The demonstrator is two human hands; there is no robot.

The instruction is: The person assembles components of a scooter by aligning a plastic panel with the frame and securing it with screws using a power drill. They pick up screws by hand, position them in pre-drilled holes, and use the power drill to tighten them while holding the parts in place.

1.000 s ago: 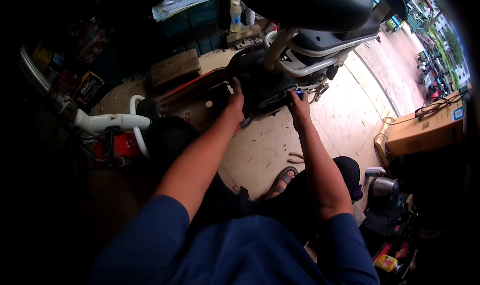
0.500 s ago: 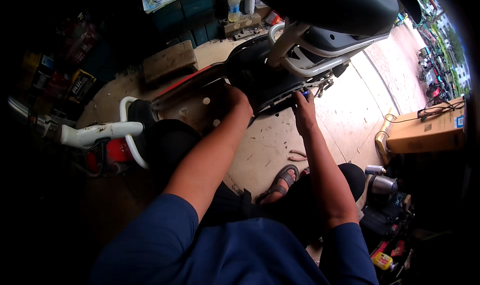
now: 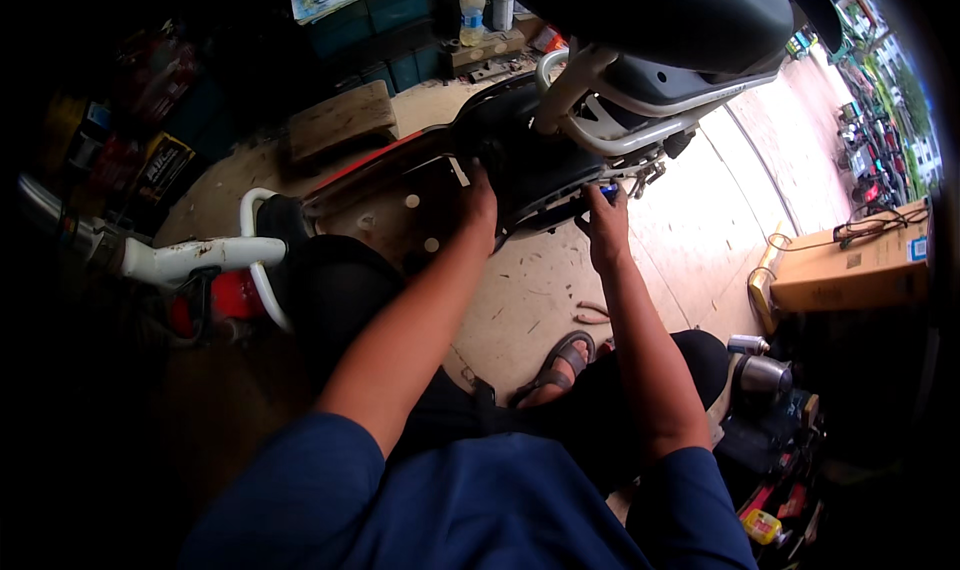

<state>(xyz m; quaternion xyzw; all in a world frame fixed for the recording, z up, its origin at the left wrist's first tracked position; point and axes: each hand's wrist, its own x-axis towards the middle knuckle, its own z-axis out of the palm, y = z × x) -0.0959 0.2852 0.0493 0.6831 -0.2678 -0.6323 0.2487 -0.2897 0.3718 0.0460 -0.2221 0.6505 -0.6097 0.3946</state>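
An electric scooter (image 3: 555,150) with a black body and white tube frame stretches across the view in front of me. My left hand (image 3: 482,205) rests at the inner side of its brown footboard (image 3: 390,185), against the black body; its fingers are mostly hidden in shadow. By the scooter's near lower edge, my right hand (image 3: 606,220) is closed around a small object with a blue end (image 3: 608,190). The fingers cover most of it, so its kind does not show. The dark seat (image 3: 660,15) hangs above at the top.
Pliers with reddish handles (image 3: 592,313) lie on the concrete floor near my sandalled foot (image 3: 565,365). A cardboard box (image 3: 850,270) with a cable stands at the right, above spray cans and tools. A wooden stool (image 3: 345,125), a plastic bottle (image 3: 472,15) and a can (image 3: 502,10) are beyond the scooter.
My left hand has shifted slightly down and left, uncovering a pale slot in the footboard. My right hand stays near the scooter's edge, its grip slightly turned.
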